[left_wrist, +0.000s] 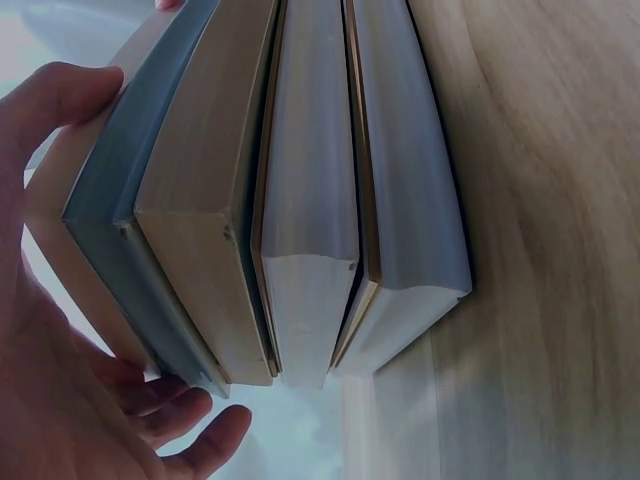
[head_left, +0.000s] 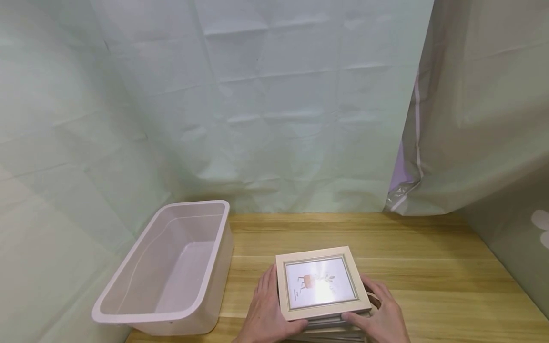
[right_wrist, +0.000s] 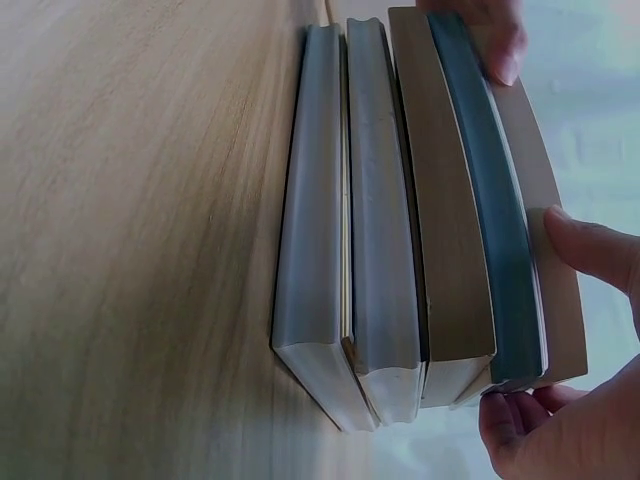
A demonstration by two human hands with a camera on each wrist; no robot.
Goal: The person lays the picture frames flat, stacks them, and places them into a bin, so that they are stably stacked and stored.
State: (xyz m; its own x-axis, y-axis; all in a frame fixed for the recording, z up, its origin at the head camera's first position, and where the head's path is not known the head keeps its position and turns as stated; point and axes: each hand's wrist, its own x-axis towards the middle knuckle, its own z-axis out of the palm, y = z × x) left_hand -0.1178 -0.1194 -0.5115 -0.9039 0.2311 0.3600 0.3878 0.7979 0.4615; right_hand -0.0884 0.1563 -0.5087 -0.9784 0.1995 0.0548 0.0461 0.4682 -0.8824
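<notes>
A cream picture frame [head_left: 317, 312] with a small drawing behind its glass tops a stack of frames at the table's near edge. My left hand [head_left: 268, 309] grips its left side, thumb along the near edge. From the right, my right hand [head_left: 386, 314] holds it too, with the thumb at the near edge and the fingers round the side. Directly beneath is a teal frame [right_wrist: 510, 250]; fingertips of both hands reach near its corners. Lower down come a tan wooden frame [right_wrist: 455, 220] and two silvery-white frames [left_wrist: 310, 150], the lowest resting on the table.
To the left stands a pale plastic tub [head_left: 216, 267] with nothing visible inside. The wood-grain table [head_left: 429, 267] extends behind and right of the stack. Pale green sheeting [head_left: 279, 95] hangs at the back and left, and a darker curtain [head_left: 493, 119] at the right.
</notes>
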